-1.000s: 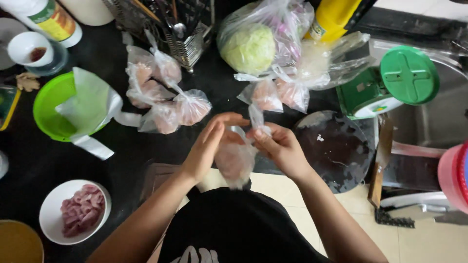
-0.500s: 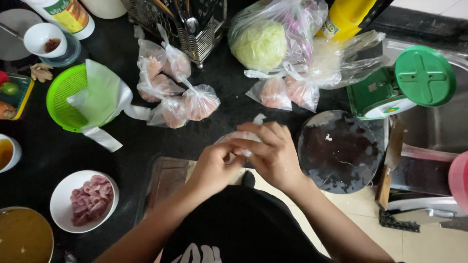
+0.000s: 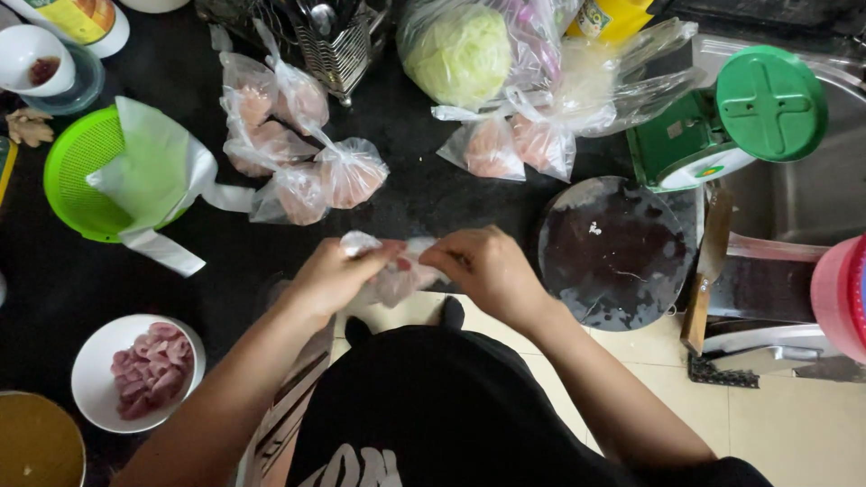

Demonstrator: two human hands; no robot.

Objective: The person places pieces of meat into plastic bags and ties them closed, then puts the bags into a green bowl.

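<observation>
My left hand (image 3: 329,275) and my right hand (image 3: 483,271) both grip a small clear plastic bag of pink meat (image 3: 392,271) at the counter's near edge, pinching its top between the fingers. Just beyond the hands lie several tied bags of the same meat (image 3: 302,158). Two more tied bags (image 3: 514,144) rest further right, below a bagged cabbage (image 3: 456,50).
A round dark chopping board (image 3: 618,252) lies right of my hands, a green kitchen scale (image 3: 731,122) beyond it by the sink. A green colander with a white bag (image 3: 117,171), a white bowl of sliced meat (image 3: 135,372) and a metal utensil rack (image 3: 329,32) stand left and behind.
The view has shifted slightly. My hands have moved apart along the bag's top, and the bag now sits lower between them at the counter edge.
</observation>
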